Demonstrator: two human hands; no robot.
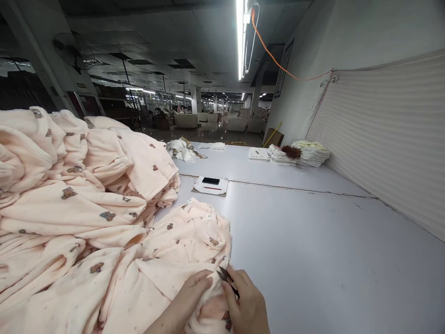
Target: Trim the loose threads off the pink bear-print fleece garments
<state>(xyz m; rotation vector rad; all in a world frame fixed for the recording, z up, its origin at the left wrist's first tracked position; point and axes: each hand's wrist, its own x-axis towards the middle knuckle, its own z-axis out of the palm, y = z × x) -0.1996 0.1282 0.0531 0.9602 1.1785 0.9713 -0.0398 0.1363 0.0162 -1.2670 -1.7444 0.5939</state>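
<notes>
Your right hand [247, 299] covers most of the grip of the dark cutting tool [224, 275], so can't tell its type; some fingers of your left hand [193, 291] are out of sight; bottom edge crops your left forearm [165, 321] (right hand too); garment pile [69, 213] runs off left and bottom; print on white label [209, 216] too small to read; far workroom [215, 104] dim, blurry.

Lit tube light [239, 41] overhead, pale wall [375, 32] at right
</notes>
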